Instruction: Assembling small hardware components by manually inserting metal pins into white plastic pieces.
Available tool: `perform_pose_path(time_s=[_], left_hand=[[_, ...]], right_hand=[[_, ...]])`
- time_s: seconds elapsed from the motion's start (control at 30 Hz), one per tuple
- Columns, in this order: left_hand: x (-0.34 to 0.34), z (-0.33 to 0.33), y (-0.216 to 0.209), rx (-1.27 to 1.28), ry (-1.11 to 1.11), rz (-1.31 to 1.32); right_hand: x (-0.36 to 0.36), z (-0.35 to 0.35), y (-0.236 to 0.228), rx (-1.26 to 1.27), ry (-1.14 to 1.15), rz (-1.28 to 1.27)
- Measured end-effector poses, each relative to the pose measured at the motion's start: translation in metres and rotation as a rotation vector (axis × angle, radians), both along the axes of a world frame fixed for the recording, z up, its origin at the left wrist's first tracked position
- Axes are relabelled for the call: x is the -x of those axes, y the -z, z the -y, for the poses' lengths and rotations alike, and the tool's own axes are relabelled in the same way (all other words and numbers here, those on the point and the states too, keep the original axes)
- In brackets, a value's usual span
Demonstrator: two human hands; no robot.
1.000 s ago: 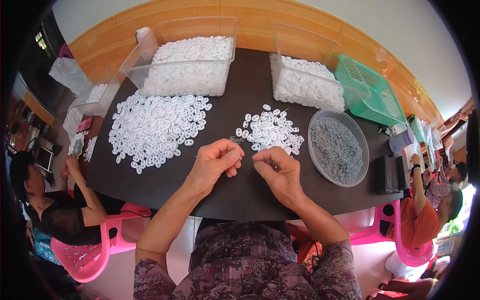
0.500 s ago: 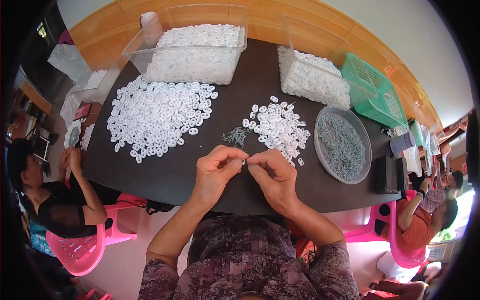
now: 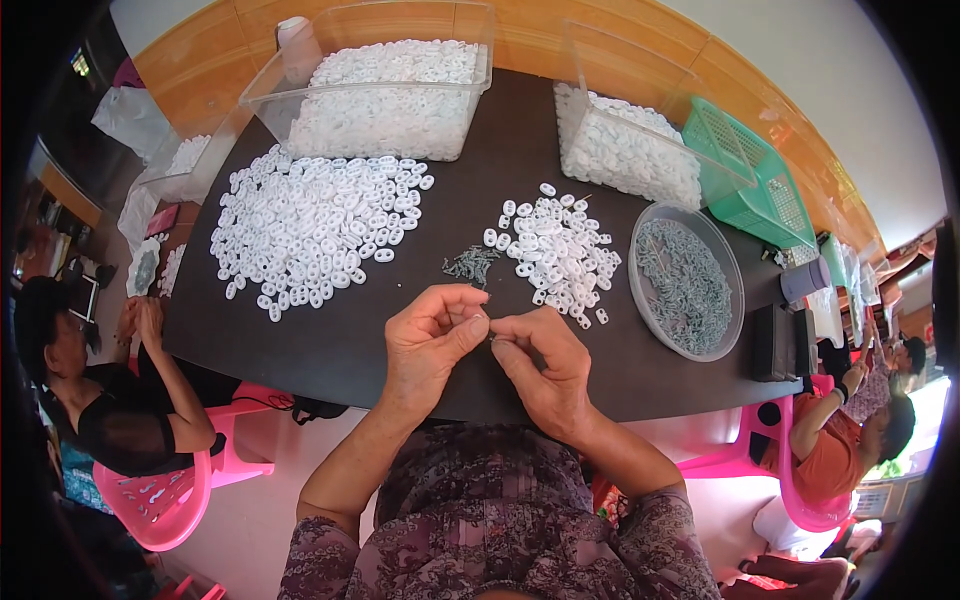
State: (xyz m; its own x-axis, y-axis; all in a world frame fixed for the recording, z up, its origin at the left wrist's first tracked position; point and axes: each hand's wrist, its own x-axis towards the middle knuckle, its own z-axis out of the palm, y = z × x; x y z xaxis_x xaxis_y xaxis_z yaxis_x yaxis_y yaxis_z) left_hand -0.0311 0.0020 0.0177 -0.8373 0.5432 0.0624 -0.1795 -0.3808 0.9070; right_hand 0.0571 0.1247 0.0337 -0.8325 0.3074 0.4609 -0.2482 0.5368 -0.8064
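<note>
Orange-brown wall panelling (image 3: 540, 40) runs behind the back edge of a dark brown desk (image 3: 300, 345). Along that edge: two clear plastic bins, left bin (image 3: 278, 118) and right bin (image 3: 620, 65), each holding a mass of white pieces (image 3: 390, 115); green mesh basket (image 3: 765, 225) beside the right bin, toward the back right corner.

Loose stock: large heap of white two-holed oval pieces (image 3: 310, 225) on the left part of the desk, in front of the left bin. Second, small white heap (image 3: 565, 255) of similar pieces right of centre. Just left of it, a little pile of grey screws (image 3: 470, 264) (read from shape; threads not resolved). Clear round tray (image 3: 700, 355) nearer the right edge, holding many more of these. Black box (image 3: 775, 345) near the front right corner.

Hands: both over the desk near mid front edge, fingertips almost meeting. Left hand (image 3: 430, 335): fingers curled, thumb close to forefinger, narrow space between. Tiny pale bit (image 3: 478, 317) shows at its fingertips; too small to identify, firm hold not confirmed. Right hand (image 3: 545, 360): thumb and forefinger drawn close, aimed at the left; contents, if any, hidden.

Step, judged: two-handed fingertip work on a small part. Next move, judged: calls for a steady left hand and fine, light alignment from the right.
</note>
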Motion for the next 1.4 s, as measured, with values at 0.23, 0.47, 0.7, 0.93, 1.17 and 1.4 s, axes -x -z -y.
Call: perform_pose_path(time_s=[0.23, 0.47, 0.7, 0.93, 1.17, 1.4], left_hand=[[-0.005, 0.004, 0.009, -0.078, 0.01, -0.038], [-0.009, 0.005, 0.005, -0.1, -0.032, 0.073], [-0.01, 0.009, 0.002, 0.013, -0.034, -0.043], [-0.012, 0.015, 0.007, 0.185, 0.011, -0.134], [-0.015, 0.014, 0.004, 0.246, -0.025, -0.29], [-0.017, 0.013, 0.013, -0.033, 0.005, 0.045]], right_hand=[[-0.001, 0.006, 0.002, 0.096, -0.014, -0.04], [-0.003, 0.01, 0.002, 0.07, -0.03, -0.027], [-0.007, 0.01, 0.004, 0.111, -0.044, 0.056], [-0.006, 0.006, 0.007, 0.242, -0.005, 0.059], [-0.008, 0.008, 0.01, 0.133, -0.003, 0.035], [-0.011, 0.019, 0.012, 0.481, -0.005, 0.037]])
